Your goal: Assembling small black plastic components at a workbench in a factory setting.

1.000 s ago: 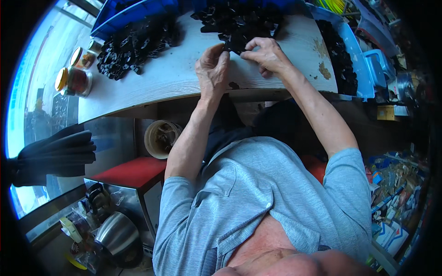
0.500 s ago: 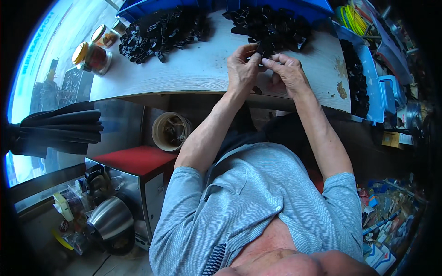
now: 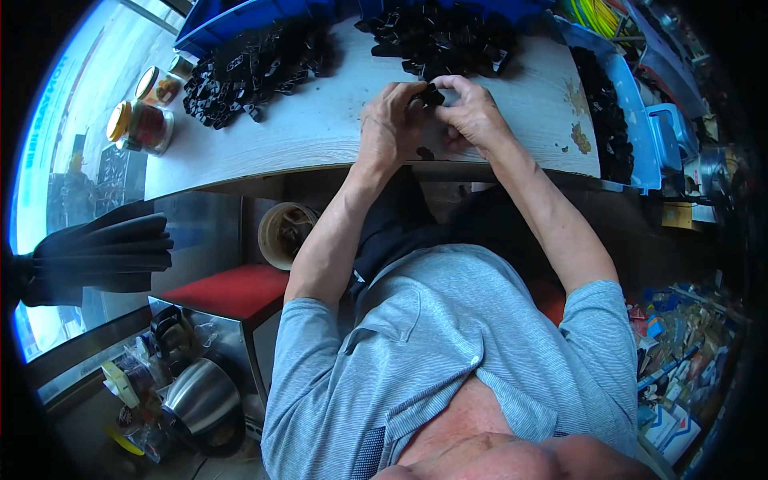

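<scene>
Over the front part of the white table (image 3: 320,132), both my hands are at a small black part (image 3: 431,96), probably plastic. My left hand (image 3: 387,126) grips it between thumb and fingers. From the other side, my right hand (image 3: 474,114) has its forefinger on the part's upper end, the thumb bent below. The part's exact shape is mostly covered by fingers. Just beyond the hands lies a heap of similar black pieces (image 3: 440,40). Farther left is a second heap of smaller-looking black pieces (image 3: 248,72).
Blue bins (image 3: 232,24) stand along the back edge. Lidded jars (image 3: 148,128) sit at the left end. A light blue crate (image 3: 636,120) with black pieces adjoins the right edge. Below are a bucket (image 3: 276,240), a red-topped cabinet (image 3: 232,292) and a metal kettle (image 3: 204,396).
The view has shifted slightly. My hands have drawn a little apart and turned the black part, which now shows between them, away from the heap's edge.
</scene>
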A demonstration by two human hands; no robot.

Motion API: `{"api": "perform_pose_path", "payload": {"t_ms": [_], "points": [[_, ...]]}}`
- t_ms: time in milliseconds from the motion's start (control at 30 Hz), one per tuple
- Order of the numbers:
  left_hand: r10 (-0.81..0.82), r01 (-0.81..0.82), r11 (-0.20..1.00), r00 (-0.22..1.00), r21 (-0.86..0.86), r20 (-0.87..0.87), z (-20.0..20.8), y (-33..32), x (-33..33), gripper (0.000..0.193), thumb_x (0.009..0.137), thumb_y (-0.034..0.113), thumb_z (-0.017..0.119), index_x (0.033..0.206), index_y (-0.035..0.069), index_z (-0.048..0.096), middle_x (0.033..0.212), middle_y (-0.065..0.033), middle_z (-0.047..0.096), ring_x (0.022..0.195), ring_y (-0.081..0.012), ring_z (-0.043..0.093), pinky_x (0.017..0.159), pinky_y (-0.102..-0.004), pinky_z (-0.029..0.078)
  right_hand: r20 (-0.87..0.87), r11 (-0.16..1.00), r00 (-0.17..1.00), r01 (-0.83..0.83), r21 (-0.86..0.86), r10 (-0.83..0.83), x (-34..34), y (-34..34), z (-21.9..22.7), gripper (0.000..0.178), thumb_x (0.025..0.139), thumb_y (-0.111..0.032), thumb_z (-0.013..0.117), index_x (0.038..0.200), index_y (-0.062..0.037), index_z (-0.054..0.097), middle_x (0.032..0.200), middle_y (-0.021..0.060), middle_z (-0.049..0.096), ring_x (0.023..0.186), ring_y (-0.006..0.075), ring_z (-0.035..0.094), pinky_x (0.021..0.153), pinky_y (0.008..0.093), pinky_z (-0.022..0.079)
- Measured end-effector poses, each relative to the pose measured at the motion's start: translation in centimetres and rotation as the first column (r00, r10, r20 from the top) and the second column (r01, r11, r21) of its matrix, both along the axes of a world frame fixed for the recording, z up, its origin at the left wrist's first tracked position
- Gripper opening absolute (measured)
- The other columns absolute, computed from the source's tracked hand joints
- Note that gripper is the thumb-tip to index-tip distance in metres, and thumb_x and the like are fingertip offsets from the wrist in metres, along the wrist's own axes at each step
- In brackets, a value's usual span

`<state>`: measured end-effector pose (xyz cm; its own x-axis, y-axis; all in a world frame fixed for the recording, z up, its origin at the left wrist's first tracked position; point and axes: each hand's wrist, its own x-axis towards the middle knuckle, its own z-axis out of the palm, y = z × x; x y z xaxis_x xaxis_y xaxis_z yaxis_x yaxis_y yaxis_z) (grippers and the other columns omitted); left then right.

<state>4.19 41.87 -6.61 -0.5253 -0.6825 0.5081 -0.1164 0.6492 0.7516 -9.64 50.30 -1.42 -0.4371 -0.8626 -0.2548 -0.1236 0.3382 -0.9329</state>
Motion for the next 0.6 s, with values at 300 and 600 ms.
{"api": "perform_pose_path", "payload": {"t_ms": [300, 600], "points": [[0.062, -0.051, 0.988, 0.996, -0.149, 0.065, 1.1, 1.1, 1.0, 0.028, 0.086, -0.002, 0.067, 0.112, 0.005, 0.071, 0.102, -0.015, 0.072, 0.091, -0.0334, 0.071, 0.081, -0.0407, 0.057, 0.003, 0.995, 0.997, -0.074, 0.064, 0.074, -0.5, -0.1, 0.2, 0.044, 0.089, -0.008, 0.07, 0.131, -0.0048, 0.059, 0.063, 0.0011, 0.056, 0.05, 0.0108, 0.054, 0.042, 0.0288, 0.048], [0.001, 0.04, 0.967, 0.987, -0.251, 0.159, 0.9, 0.8, 0.6, 0.03, 0.087, 0.0, 0.067, 0.116, 0.007, 0.073, 0.11, -0.0121, 0.072, 0.099, -0.0304, 0.07, 0.086, -0.0389, 0.058, -0.047, 0.991, 0.994, -0.098, 0.096, 0.102, -0.8, -0.2, 0.4, 0.04, 0.084, -0.001, 0.066, 0.124, -0.0025, 0.062, 0.062, 0.0026, 0.058, 0.05, 0.0111, 0.055, 0.043, 0.0294, 0.046]]}}
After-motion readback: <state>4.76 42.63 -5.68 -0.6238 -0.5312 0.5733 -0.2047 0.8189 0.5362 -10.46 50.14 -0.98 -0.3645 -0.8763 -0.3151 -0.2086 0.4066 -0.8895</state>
